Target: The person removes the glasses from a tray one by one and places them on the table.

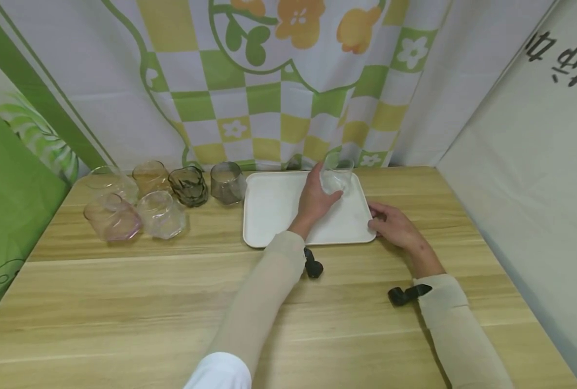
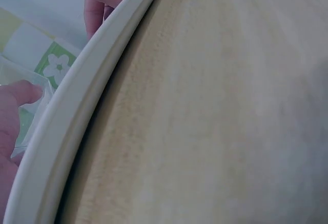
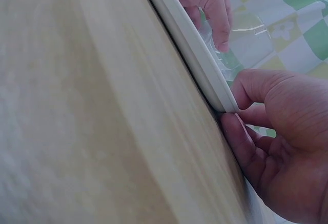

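Note:
Over the right part of a white rectangular tray (image 1: 274, 208), my left hand (image 1: 314, 197) holds a clear drinking glass (image 1: 339, 165), thumb on its near side and fingers round its left. The same glass (image 3: 256, 34) shows behind the tray rim in the right wrist view. My right hand (image 1: 397, 227) is at the tray's right edge, near the front corner. Up close in the right wrist view, the thumb and bent fingers of that hand (image 3: 292, 126) pinch the tray's rim.
Left of the tray stand several glasses: a grey one (image 1: 227, 183) close beside it, a dark wavy one (image 1: 188, 186), an amber one (image 1: 151, 177), a pinkish one (image 1: 113, 220) and clear ones (image 1: 162, 216). A patterned curtain (image 1: 264, 102) hangs behind the wooden table (image 1: 172, 308).

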Tool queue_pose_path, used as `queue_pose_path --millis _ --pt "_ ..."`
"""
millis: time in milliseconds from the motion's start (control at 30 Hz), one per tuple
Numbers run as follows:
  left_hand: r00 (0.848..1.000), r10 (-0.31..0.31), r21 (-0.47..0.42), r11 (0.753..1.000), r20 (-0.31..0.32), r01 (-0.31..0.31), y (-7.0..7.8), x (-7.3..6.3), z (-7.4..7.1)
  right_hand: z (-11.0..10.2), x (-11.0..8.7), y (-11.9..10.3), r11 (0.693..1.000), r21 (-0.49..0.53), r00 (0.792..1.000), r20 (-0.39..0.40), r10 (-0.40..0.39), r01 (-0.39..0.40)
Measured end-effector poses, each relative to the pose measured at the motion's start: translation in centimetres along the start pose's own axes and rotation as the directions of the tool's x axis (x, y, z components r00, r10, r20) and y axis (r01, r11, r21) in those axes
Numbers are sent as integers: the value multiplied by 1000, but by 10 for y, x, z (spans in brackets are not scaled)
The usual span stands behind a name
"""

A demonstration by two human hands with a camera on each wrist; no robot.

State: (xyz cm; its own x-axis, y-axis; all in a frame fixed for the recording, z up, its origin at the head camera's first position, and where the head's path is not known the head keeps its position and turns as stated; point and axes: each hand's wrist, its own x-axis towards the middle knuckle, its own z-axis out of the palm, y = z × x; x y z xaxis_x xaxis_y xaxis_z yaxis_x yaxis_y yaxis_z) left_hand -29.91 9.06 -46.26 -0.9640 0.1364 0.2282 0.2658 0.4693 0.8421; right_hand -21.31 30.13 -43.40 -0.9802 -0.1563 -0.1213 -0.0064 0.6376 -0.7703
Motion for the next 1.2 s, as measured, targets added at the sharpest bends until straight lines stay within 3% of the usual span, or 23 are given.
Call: queue_pose_path --millis 333,767,1200 --pt "1000 4 -23 1000 25 -4 0 -3 -2 1 -1 3 1000 -8 1000 -4 10 -10" --pt "995 -58 -68 996 77 64 9 -11 -11 1 -2 1 999 -12 999 -6 33 -33" --pt "994 -32 -58 998 101 38 10 -18 -23 1 2 1 1000 -27 1000 -12 -12 12"
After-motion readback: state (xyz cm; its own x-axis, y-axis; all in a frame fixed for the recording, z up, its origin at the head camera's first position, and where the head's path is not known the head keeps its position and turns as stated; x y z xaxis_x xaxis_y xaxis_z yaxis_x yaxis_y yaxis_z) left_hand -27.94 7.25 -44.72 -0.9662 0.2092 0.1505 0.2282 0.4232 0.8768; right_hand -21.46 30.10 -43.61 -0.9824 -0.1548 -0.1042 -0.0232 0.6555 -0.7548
